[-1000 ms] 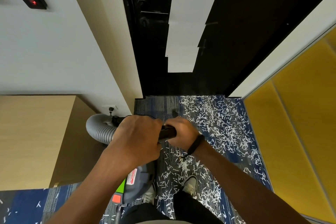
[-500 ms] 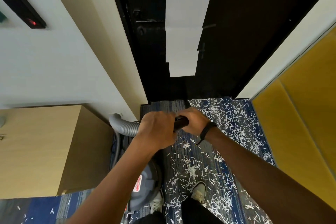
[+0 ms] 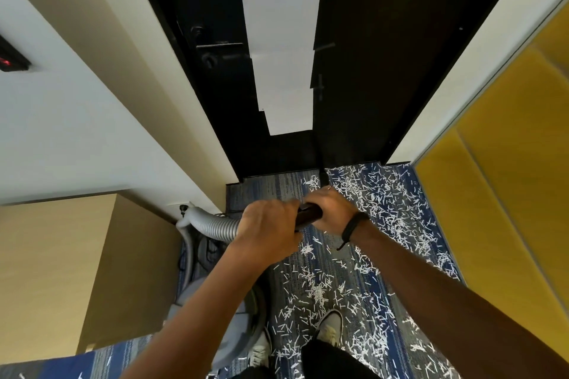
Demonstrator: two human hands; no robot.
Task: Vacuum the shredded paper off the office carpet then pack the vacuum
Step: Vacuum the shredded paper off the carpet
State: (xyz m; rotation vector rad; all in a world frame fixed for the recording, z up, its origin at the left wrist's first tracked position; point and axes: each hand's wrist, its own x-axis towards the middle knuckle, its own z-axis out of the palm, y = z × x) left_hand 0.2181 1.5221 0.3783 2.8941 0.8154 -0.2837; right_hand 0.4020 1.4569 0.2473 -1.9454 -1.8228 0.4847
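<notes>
White shredded paper (image 3: 385, 203) lies scattered over the blue patterned carpet (image 3: 264, 191), thickest at the right near the yellow wall. Both hands hold the vacuum's black wand (image 3: 309, 215). My left hand (image 3: 268, 224) grips it where the grey ribbed hose (image 3: 212, 226) joins. My right hand (image 3: 334, 209) grips it just ahead. The thin black tube runs forward to the carpet by the door; its nozzle is hard to make out. The grey vacuum body (image 3: 246, 326) sits by my left foot, partly hidden under my left arm.
A black door (image 3: 369, 55) with white paper sheets taped on it closes the passage ahead. A wooden cabinet (image 3: 77, 271) stands at the left, a yellow panel wall (image 3: 508, 194) at the right. A wall socket (image 3: 183, 208) holds a plug. My shoes (image 3: 331, 324) stand on the shreds.
Both hands have moved forward with the wand toward the door. The view has shifted ahead, so the vacuum body now sits lower and further behind.
</notes>
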